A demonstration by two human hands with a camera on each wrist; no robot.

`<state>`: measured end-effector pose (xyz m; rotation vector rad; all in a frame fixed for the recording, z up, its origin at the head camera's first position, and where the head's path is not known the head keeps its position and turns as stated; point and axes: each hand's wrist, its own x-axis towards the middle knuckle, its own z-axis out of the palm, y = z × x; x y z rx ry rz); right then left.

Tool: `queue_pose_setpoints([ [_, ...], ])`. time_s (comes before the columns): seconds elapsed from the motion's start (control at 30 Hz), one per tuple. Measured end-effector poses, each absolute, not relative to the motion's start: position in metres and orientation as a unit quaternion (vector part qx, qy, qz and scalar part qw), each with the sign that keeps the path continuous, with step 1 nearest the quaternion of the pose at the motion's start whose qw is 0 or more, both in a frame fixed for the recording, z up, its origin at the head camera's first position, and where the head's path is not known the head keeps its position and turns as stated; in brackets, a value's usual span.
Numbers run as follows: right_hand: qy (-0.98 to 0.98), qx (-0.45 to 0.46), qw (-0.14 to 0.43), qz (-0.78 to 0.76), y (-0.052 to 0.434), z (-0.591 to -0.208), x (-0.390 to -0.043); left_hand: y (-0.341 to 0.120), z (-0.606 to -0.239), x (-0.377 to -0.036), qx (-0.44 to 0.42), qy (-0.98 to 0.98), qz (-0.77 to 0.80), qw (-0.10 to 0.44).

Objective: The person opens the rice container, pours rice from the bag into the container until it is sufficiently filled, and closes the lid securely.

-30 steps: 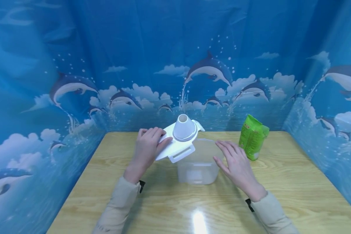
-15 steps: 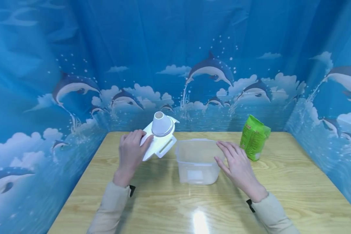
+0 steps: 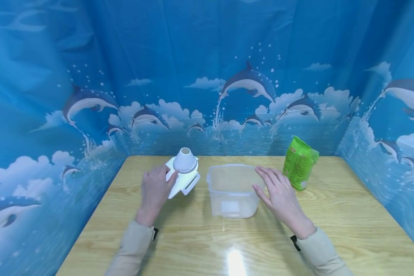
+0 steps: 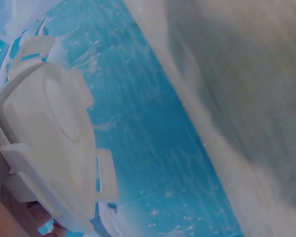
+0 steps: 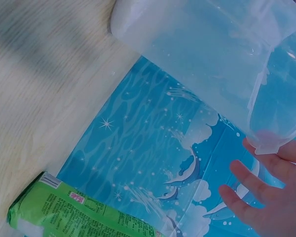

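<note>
My left hand (image 3: 154, 188) grips the edge of a white plastic lid (image 3: 183, 180) with side latches, tilted above the left part of the table. On top of the lid stands a white cone-shaped piece (image 3: 185, 160), open at its narrow top. In the left wrist view the underside of the lid (image 4: 49, 113) shows. A translucent plastic food container (image 3: 232, 195) stands uncovered at mid-table. With fingers fairly straight and spread, my right hand (image 3: 279, 195) touches the container's right rim; in the right wrist view a fingertip is at a corner of the container (image 5: 197, 59).
Behind my right hand a green printed bag (image 3: 299, 163) stands upright on the wooden table (image 3: 200, 245). A blue curtain (image 3: 207, 57) with dolphins hangs along the table's back and sides.
My left hand has carried the lid left, away from over the container, and then lowered it somewhat. My right hand has stayed at the container's rim.
</note>
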<state>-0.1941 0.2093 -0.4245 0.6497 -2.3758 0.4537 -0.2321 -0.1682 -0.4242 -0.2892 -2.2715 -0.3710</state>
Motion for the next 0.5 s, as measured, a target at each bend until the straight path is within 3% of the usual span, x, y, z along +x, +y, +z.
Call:
queue_pose_setpoints([
  [0.5, -0.903, 0.245, 0.309, 0.171, 0.21, -0.424, -0.194, -0.154, -0.444, -0.232, -0.068, -0.945, -0.12, 0.297],
])
